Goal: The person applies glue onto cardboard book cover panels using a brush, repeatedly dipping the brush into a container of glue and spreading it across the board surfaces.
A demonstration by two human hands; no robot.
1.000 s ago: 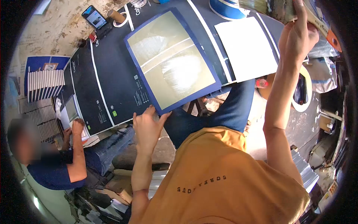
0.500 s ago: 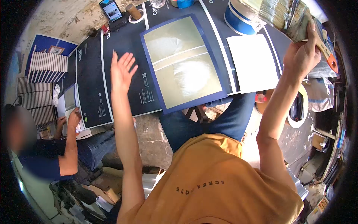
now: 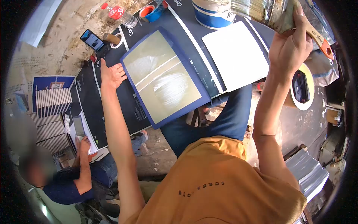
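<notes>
In my right hand (image 3: 291, 52), fingers wrapped round its handle, is a wide flat paintbrush (image 3: 250, 8), raised at the upper right. The pale bristles point left, just beside a white and blue tub (image 3: 212, 15). My left hand (image 3: 112, 75) is open and holds nothing, its thumb apart and fingers slightly bent. It hovers near the left edge of a blue-bordered sheet (image 3: 204, 102) bearing two beige boards (image 3: 186, 100) with a narrow strip between them. Whitish, shiny brush smears show on both boards. A stack of white sheets (image 3: 235, 56) lies to the right.
A plastic bottle (image 3: 126, 18), tape rolls (image 3: 151, 14), a phone (image 3: 92, 40) and a brown cylinder (image 3: 111, 38) stand or lie at the back. At the left, a co-worker's hand (image 3: 85, 143) works near upright book stacks (image 3: 54, 101). A large tape roll (image 3: 305, 89) is at right.
The view has shifted, bringing the bottle into sight. My left hand is nearer the blue-bordered sheet, its fingers less spread. The paintbrush stays raised in my right hand.
</notes>
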